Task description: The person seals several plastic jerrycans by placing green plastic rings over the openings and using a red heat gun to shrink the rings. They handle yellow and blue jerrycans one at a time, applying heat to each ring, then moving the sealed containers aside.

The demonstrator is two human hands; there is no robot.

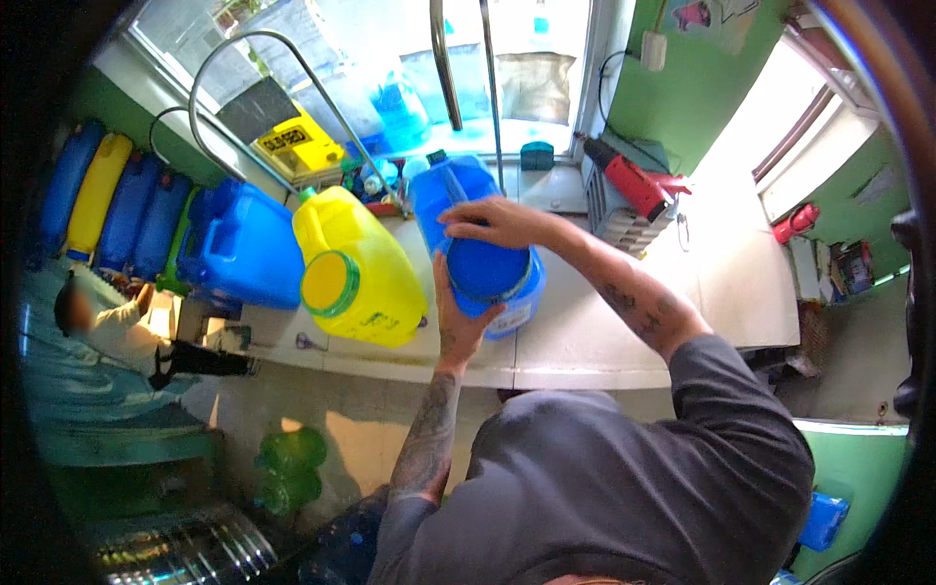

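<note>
A blue plastic water container (457,183) lies on the white tiled counter before me, its wide round blue lid (486,269) facing up toward me. Around the lid's left and near edge curls my left hand (462,325), thumb toward the near side. My right hand (497,221) lies across the lid's far edge, fingers reaching left over the container's body; its thumb is hidden, so I cannot tell whether it grips. Just left stands a yellow water container (365,270) with a green-rimmed yellow lid (330,284).
More blue containers (248,245) line the counter's left side. Metal pipes (444,66) hang ahead. A red heat gun (632,179) rests at the right on a grey crate (621,219). A person (121,322) is at the far left. Green bottles (291,468) stand below the counter.
</note>
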